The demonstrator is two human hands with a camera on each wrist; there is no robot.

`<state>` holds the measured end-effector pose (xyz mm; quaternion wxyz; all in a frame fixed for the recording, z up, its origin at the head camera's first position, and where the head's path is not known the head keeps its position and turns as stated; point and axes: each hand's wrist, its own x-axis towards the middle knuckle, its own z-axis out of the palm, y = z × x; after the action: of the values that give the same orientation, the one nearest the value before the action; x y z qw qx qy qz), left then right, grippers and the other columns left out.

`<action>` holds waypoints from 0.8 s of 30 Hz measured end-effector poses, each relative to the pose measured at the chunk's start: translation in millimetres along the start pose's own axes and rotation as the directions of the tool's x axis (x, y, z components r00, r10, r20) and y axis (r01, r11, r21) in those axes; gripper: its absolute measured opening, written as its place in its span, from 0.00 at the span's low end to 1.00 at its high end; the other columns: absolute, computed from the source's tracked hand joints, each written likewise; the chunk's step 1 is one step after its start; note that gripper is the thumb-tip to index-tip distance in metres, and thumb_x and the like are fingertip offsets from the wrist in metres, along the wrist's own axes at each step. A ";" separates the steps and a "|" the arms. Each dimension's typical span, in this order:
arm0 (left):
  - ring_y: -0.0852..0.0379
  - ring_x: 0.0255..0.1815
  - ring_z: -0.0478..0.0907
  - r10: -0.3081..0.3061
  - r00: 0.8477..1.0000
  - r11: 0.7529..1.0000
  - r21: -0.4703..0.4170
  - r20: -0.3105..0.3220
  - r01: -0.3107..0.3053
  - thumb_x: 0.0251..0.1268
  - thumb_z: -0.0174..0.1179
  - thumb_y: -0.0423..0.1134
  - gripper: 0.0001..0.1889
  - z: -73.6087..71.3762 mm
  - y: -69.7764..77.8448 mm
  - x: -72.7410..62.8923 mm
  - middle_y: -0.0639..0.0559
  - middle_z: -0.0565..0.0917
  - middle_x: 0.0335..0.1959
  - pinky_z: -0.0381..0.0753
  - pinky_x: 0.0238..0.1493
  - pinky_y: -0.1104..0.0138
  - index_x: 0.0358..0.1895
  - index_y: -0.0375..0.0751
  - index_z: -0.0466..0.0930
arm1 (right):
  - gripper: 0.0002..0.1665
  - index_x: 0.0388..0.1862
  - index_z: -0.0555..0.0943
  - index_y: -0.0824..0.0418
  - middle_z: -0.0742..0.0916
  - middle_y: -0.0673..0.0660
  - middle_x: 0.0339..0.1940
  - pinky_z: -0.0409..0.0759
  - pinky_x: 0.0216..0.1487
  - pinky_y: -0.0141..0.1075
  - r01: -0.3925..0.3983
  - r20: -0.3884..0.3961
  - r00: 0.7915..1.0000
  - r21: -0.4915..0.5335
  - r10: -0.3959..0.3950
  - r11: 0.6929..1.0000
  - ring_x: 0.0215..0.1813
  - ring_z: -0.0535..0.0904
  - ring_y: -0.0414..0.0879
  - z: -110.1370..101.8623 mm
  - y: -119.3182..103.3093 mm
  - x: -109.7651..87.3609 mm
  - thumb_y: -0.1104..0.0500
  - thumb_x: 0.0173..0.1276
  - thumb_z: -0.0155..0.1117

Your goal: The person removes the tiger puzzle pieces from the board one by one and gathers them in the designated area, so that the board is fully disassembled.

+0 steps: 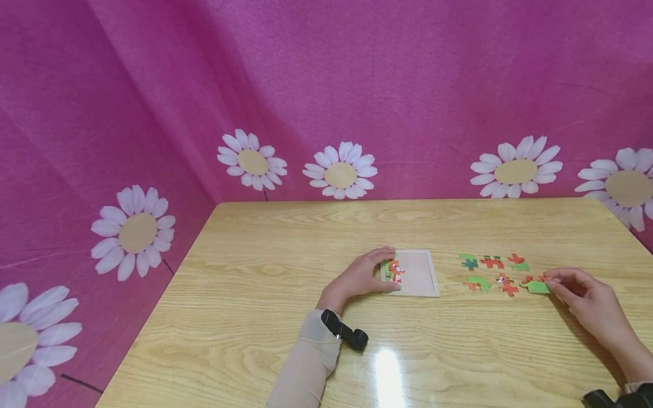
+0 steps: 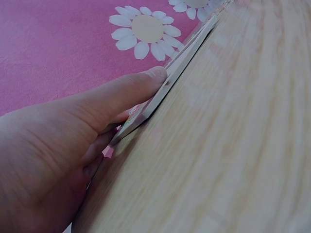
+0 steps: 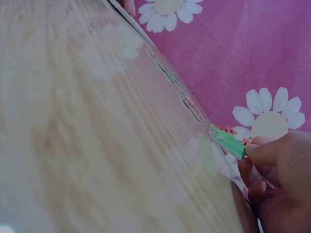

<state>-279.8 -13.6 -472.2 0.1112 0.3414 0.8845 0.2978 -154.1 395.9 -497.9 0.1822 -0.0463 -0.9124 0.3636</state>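
My left hand [image 1: 362, 275] grips a square wooden puzzle tray [image 1: 420, 275] at its left end, the thumb along the near edge and the fingers at the far edge. In the tray's left part lie fitted pieces [image 1: 394, 270] with an orange animal's face; the rest shows bare board. Between thumb and fingers, my right hand [image 1: 586, 297] pinches a green-and-red jigsaw piece [image 1: 537, 285]. In the right wrist view this jigsaw piece [image 3: 228, 142] is tilted, its green side facing the camera. The left wrist view shows the left thumb [image 2: 156, 75] pressing on the tray's rim.
Several loose jigsaw pieces lie in two rows between the tray and my right hand, among them a green one [image 1: 468, 261], a red one [image 1: 492, 262] and one with an animal face [image 1: 507, 285]. Behind the wooden table [image 1: 255, 340] hangs a pink daisy-print cloth [image 1: 408, 85].
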 end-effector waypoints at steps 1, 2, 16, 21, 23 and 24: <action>0.57 0.79 0.57 0.001 1.000 1.000 0.001 0.000 -0.001 0.57 0.69 0.54 0.40 0.0 -0.1 0.0 0.55 0.63 0.77 0.59 0.79 0.65 0.72 0.47 0.65 | 0.16 0.49 0.77 0.68 0.74 0.22 0.31 0.70 0.29 0.12 0.004 0.003 1.000 -0.006 -0.004 1.000 0.33 0.68 0.15 0.0 0.6 0.2 0.55 0.73 0.59; 0.57 0.79 0.57 0.001 1.000 1.000 0.001 0.001 -0.001 0.57 0.69 0.54 0.40 0.1 -0.2 0.1 0.55 0.63 0.77 0.59 0.79 0.65 0.72 0.47 0.65 | 0.16 0.49 0.77 0.68 0.74 0.21 0.31 0.69 0.30 0.11 0.008 0.006 1.000 -0.013 -0.008 1.000 0.33 0.68 0.14 0.1 1.2 0.5 0.55 0.73 0.59; 0.58 0.79 0.56 -0.001 1.000 1.000 -0.001 0.015 0.001 0.57 0.69 0.54 0.41 -0.2 -0.3 -1.0 0.55 0.61 0.78 0.58 0.80 0.64 0.73 0.48 0.64 | 0.14 0.49 0.80 0.65 0.65 0.13 0.34 0.66 0.28 0.18 0.022 0.075 0.997 -0.116 -0.013 0.993 0.31 0.64 0.19 1.2 5.4 5.1 0.56 0.74 0.58; 0.58 0.79 0.56 -0.003 1.000 1.000 0.001 0.013 0.003 0.57 0.69 0.54 0.41 -0.4 -0.4 -0.7 0.55 0.61 0.78 0.58 0.80 0.64 0.73 0.48 0.64 | 0.15 0.49 0.81 0.66 0.67 0.16 0.35 0.65 0.28 0.18 0.028 0.087 0.996 -0.124 -0.017 0.992 0.33 0.62 0.15 0.9 4.2 6.7 0.56 0.74 0.58; 0.57 0.79 0.56 -0.005 1.000 1.000 0.002 0.013 0.005 0.58 0.69 0.54 0.41 -0.4 -0.4 -0.7 0.55 0.61 0.78 0.58 0.80 0.63 0.73 0.48 0.64 | 0.16 0.48 0.81 0.67 0.76 0.26 0.38 0.65 0.29 0.20 0.025 0.082 0.996 -0.124 -0.015 0.992 0.34 0.60 0.13 1.3 2.9 6.9 0.55 0.74 0.57; 0.57 0.79 0.56 -0.006 1.000 1.000 -0.001 0.013 0.006 0.58 0.69 0.54 0.41 -0.1 -0.5 -0.7 0.55 0.61 0.78 0.58 0.80 0.63 0.73 0.48 0.64 | 0.17 0.49 0.81 0.67 0.80 0.34 0.39 0.64 0.29 0.20 0.018 0.083 0.997 -0.124 -0.007 0.992 0.34 0.59 0.12 1.4 2.3 6.8 0.54 0.75 0.57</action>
<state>-279.6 -14.4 -472.3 0.1180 0.3405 0.8847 0.2958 -161.1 398.1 -498.3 0.1436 -0.0369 -0.9402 0.3065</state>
